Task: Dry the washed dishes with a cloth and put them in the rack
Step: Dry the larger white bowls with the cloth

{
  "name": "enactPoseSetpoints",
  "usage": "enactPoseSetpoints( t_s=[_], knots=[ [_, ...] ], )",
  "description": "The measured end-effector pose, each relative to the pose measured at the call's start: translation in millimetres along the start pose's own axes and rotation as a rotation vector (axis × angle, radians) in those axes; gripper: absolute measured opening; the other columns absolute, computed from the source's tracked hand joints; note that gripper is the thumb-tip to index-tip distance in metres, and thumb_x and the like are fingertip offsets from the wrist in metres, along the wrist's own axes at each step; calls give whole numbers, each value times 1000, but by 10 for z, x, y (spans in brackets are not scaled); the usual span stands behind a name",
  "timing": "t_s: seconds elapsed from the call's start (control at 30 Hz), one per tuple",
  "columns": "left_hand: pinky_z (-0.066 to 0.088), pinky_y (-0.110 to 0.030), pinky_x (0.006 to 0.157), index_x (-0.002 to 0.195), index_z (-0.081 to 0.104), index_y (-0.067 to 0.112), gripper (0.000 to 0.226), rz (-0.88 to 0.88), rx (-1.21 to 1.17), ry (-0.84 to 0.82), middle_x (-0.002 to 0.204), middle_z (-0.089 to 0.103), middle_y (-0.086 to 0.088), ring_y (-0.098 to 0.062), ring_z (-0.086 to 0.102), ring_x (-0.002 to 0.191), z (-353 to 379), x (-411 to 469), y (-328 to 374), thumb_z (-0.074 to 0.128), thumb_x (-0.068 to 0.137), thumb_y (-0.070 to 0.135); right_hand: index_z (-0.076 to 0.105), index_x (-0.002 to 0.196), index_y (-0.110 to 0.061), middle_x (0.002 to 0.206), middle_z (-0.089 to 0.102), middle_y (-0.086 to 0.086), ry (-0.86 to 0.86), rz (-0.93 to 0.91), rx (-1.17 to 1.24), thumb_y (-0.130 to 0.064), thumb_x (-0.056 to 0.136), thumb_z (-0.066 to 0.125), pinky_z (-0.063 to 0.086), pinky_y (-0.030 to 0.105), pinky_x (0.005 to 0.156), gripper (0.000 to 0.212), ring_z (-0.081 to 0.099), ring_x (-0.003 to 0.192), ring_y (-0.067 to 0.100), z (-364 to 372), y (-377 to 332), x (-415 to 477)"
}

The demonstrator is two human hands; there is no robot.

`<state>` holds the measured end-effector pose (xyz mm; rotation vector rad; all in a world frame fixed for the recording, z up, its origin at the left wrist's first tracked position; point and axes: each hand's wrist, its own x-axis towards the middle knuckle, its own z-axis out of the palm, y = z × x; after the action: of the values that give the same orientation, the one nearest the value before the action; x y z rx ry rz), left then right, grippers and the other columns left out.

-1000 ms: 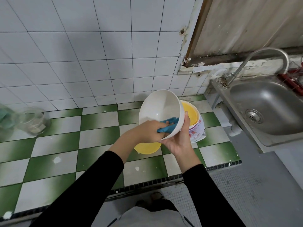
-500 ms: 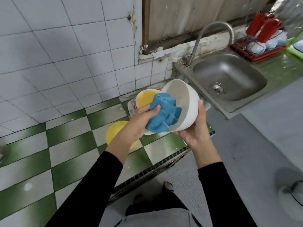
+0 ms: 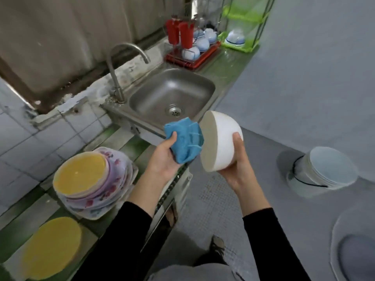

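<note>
My right hand [image 3: 236,161] grips a white bowl [image 3: 221,142] on its side, mouth facing left, in front of the sink. My left hand [image 3: 164,159] is closed on a bunched blue cloth [image 3: 185,139], just left of the bowl's rim and outside it. The red dish rack [image 3: 190,59] stands beyond the sink at the back, holding several white-and-blue bowls and red utensil holders. On the counter at left sits a stack of flowered plates [image 3: 101,187] topped by a yellow plate [image 3: 80,175]. Another yellow dish [image 3: 51,252] lies nearer me.
A steel sink [image 3: 172,94] with a curved tap [image 3: 121,57] lies between me and the rack. A green shelf [image 3: 239,40] with a bowl stands right of the rack. A white lidded bucket [image 3: 322,171] sits on the grey floor at right.
My view has swung right toward the sink and rack. The cloth has come out of the bowl, and the bowl has moved right, away from the plate stack.
</note>
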<state>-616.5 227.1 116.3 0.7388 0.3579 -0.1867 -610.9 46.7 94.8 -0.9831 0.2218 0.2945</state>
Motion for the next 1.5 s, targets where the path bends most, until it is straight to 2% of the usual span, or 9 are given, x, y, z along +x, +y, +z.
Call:
enactPoseSetpoints(
  t_s=[0.13,0.4,0.67,0.9,1.0,1.2,1.33,1.4,1.5],
  knots=[
    [57,-34,79,112,60,8,23,-106,58,-87,94,76,-4,-19,72,83,736,559,-492,43,102,21,60,131,-23,129,68,11,143,-122,-14,-72,50,86,50,56,100,98,62,123,33,-716,-595,218],
    [59,-31,68,113,61,3,19,-74,235,-133,103,71,-13,-21,71,85,1851,1587,-1386,58,94,8,63,128,-18,124,70,13,297,-243,-104,-64,70,73,53,45,84,74,68,108,25,-1840,-1487,581],
    [57,-36,76,108,61,9,15,20,350,-57,107,71,-10,-22,71,94,2338,2608,-1449,62,93,9,52,136,-13,129,66,12,415,-209,-133,-67,60,81,58,45,85,98,67,113,27,-2220,-1909,1576],
    [57,-40,83,122,59,6,30,128,375,7,116,68,-15,-29,68,103,2627,3951,-1075,63,93,8,59,126,-16,118,71,8,356,-237,-197,-60,65,80,57,37,74,78,70,101,22,-2134,-2405,2971],
    [57,-40,82,118,62,5,24,170,362,50,116,68,-18,-29,68,99,2831,4564,-808,60,94,5,54,131,-16,122,69,7,347,-217,-213,-63,62,81,58,37,74,87,70,102,19,-1977,-2724,3680],
    [55,-51,89,113,63,7,34,292,339,136,115,68,-20,-37,66,102,3253,5755,-164,71,81,15,48,132,-23,125,64,1,315,-269,-366,-81,44,80,55,54,94,110,66,111,20,-1594,-3411,5014],
    [54,-47,85,107,62,13,18,363,358,224,110,67,-17,-32,67,93,3434,6373,192,65,90,7,42,141,-23,131,59,-2,251,-289,-414,-76,50,81,56,45,96,113,63,112,14,-1388,-3771,5726],
    [54,-48,88,117,59,8,28,381,351,257,112,67,-17,-32,66,95,3485,6638,315,65,90,5,42,141,-21,131,58,-2,197,-313,-440,-66,57,80,57,33,91,103,63,109,9,-1244,-3911,6037],
    [54,-47,93,126,58,9,40,397,353,320,116,68,-14,-32,66,105,3522,7032,451,69,88,7,38,145,-23,134,51,-6,132,-340,-537,-71,48,78,53,34,97,115,59,115,12,-986,-4127,6539]
  ],
)
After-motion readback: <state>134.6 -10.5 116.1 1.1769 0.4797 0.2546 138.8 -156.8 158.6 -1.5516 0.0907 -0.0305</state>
